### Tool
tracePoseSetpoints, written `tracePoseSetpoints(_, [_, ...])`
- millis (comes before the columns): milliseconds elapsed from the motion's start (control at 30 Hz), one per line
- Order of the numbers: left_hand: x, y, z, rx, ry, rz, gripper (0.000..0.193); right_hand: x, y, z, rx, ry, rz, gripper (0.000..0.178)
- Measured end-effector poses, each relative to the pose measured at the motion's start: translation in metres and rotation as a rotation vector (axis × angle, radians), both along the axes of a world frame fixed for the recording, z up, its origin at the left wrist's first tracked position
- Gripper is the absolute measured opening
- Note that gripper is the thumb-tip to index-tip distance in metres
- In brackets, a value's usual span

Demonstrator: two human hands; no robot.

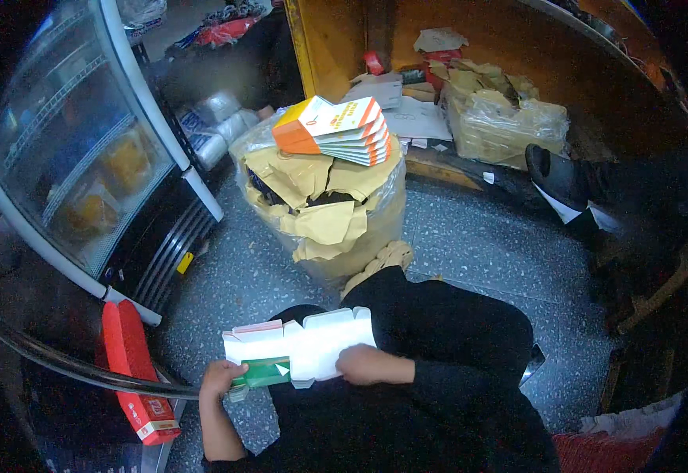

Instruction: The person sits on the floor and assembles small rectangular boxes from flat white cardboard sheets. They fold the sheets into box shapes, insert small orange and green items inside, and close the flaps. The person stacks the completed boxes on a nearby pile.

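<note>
A flat, unfolded carton (318, 348), white inside with tabs along its edges, lies across my lap. At its left end is a green panel (264, 372) with a small white triangle; whether it is a separate piece, I cannot tell. My left hand (219, 380) pinches this green end, thumb on top. On the carton's right part rests my right hand (362, 366), its fingers curled in against the edge and the fingertips hidden. In front of my knees, a fanned stack of orange and white cartons (340, 130) sits on a torn, plastic-wrapped brown parcel (324, 229).
A glass-door display fridge (84, 150) stands at the left. Beside it are a long red box (133, 370) and a curved dark rail (68, 365). Another wrapped brown parcel (502, 126) sits at the back right, near someone's dark shoe (553, 177). Speckled tiles (470, 236) cover the floor.
</note>
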State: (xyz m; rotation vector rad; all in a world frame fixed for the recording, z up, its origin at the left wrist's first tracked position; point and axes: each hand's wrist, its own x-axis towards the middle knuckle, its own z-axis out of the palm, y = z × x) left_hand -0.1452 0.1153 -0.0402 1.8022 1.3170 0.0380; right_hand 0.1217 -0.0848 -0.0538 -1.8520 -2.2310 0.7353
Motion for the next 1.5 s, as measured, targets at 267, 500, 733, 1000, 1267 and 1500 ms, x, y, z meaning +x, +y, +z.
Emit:
tracePoseSetpoints(267, [0.024,-0.006,0.032,0.068,-0.052,0.041,0.028,0.041,0.046,-0.069,-0.309,0.548,-0.005,0.027])
tracePoseSetpoints(500, [0.020,-0.002,0.018,0.069,-0.051,-0.032,0.030,0.038,0.009,-0.057,-0.046,0.601,-0.251,0.028])
tracePoseSetpoints(733, [-0.007,-0.027,0.002,-0.190,-0.181,-0.113,0.056,0.074,-0.006,-0.014,0.219,0.368,-0.855,0.054])
tracePoseSetpoints(1000, [-0.009,-0.028,-0.031,-0.677,-0.734,0.490,0.059,0.052,-0.004,-0.059,0.130,0.860,-0.952,0.087])
tracePoseSetpoints(1267, [0.038,-0.064,0.024,-0.069,-0.343,0.182,0.046,0.043,-0.002,-0.005,0.001,0.225,-0.992,0.052])
tracePoseSetpoints(1500, [0.049,-0.076,0.010,0.240,-0.188,0.134,0.048,0.021,-0.004,0.033,0.100,0.193,-0.953,0.045])
